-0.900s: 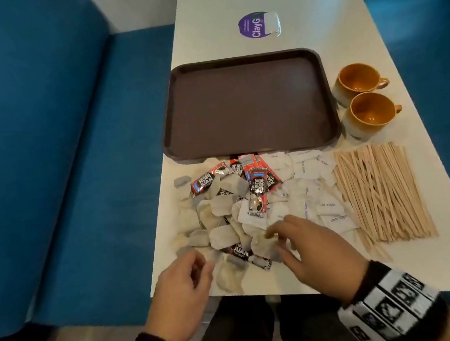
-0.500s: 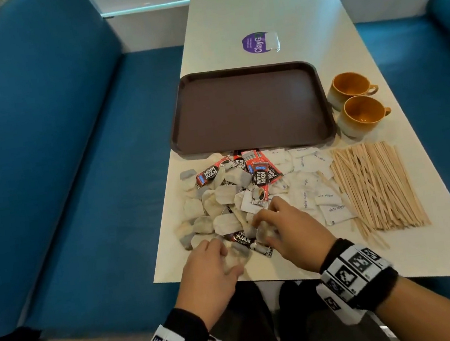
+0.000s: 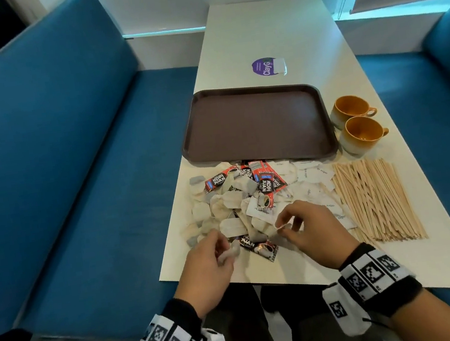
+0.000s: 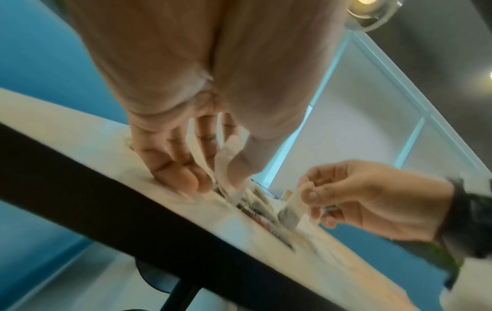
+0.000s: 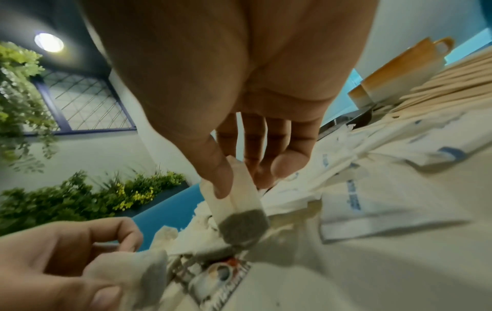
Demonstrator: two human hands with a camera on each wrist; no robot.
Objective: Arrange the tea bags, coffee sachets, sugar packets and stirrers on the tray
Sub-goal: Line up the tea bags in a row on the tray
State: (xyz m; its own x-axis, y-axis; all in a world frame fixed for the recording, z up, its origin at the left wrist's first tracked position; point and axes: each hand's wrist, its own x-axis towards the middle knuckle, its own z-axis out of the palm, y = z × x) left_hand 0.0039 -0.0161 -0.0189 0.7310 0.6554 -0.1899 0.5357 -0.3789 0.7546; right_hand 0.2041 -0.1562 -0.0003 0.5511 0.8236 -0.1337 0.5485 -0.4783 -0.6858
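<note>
The brown tray [image 3: 255, 126] lies bare in the middle of the white table. In front of it is a mixed heap: pale tea bags [image 3: 220, 205], red and black coffee sachets [image 3: 268, 184], white sugar packets [image 3: 313, 176]. Wooden stirrers [image 3: 373, 199] lie in a bundle to the right. My left hand [image 3: 223, 252] pinches a tea bag [image 4: 226, 168] at the heap's near edge. My right hand [image 3: 282, 227] pinches another tea bag [image 5: 239, 210] between thumb and fingers, just above the packets. A coffee sachet [image 3: 259, 247] lies between the two hands.
Two orange cups [image 3: 354, 121] stand to the right of the tray. A purple sticker [image 3: 267, 66] is on the table beyond the tray. Blue benches [image 3: 59, 163] flank the table on both sides. The table's near edge [image 3: 232, 279] is close to my wrists.
Both hands closed in on the near edge of the heap; each now pinches a tea bag and holds it slightly raised. The head view has tilted up.
</note>
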